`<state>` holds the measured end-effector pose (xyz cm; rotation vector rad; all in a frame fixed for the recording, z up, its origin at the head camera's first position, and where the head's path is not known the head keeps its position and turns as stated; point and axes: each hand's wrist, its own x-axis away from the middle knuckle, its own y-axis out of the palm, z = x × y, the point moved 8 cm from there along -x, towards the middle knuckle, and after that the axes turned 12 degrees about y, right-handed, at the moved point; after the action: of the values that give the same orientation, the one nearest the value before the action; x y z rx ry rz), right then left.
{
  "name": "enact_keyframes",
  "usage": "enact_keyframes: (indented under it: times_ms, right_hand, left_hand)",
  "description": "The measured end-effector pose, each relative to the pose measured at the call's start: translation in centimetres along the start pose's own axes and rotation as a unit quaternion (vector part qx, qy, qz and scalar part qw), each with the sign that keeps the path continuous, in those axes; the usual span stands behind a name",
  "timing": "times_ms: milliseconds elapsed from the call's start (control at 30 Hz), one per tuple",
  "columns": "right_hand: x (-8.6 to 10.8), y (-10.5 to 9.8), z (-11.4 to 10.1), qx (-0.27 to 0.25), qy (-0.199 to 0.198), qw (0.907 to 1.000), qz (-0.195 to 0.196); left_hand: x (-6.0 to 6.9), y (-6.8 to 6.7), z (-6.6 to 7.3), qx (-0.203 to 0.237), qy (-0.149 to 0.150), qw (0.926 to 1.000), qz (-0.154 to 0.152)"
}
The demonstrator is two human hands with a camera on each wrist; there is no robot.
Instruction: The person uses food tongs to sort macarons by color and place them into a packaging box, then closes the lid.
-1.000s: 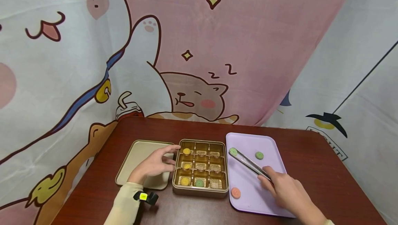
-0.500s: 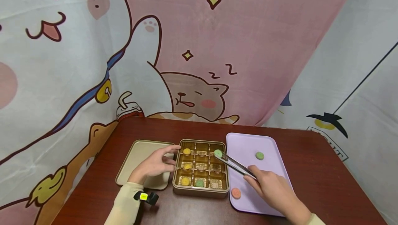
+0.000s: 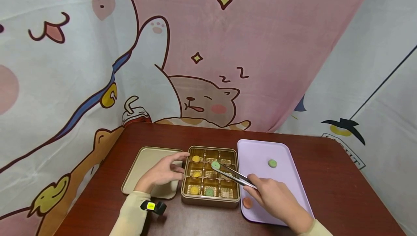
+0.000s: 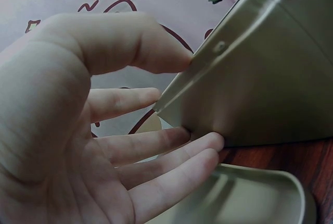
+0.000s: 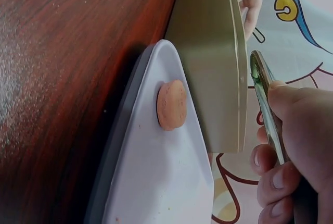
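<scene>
My right hand grips metal tongs, whose tips hold a green macaron above the middle column of the gold box. In the right wrist view the tongs lie between thumb and curled fingers. Fingertips of my left hand touch the box's left side, with the fingers fairly straight. The left wrist view shows that hand against the box wall. Yellow macarons sit in the three left compartments. Another green macaron is in the front middle one.
Right of the box lies a lilac tray with a green macaron and, near its front left corner, an orange-pink macaron. The box lid lies at the left, partly under my left hand. A printed cloth hangs behind the table.
My right hand and the tongs have moved left, carrying the green macaron from the tray's left edge to over the box's middle column. The left hand has stayed still.
</scene>
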<state>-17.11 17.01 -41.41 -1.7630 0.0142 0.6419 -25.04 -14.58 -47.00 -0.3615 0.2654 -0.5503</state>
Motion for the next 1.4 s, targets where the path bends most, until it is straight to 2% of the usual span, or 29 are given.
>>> enact_keyframes:
  times_ms: [333, 967, 1400]
  right_hand:
    - [-0.11, 0.11, -0.28, 0.007, 0.001, 1.0000, -0.003]
    - [0.05, 0.37, 0.10, -0.019, 0.014, 0.9996, -0.018]
    - [-0.02, -0.47, 0.45, -0.019, 0.015, 0.9997, 0.001]
  left_hand:
    - [0.03, -0.07, 0.04, 0.000, 0.001, 1.0000, 0.001]
    - [-0.06, -0.04, 0.17, 0.007, 0.007, 0.9999, -0.003]
    - [-0.09, 0.02, 0.00, -0.005, 0.000, 1.0000, -0.002]
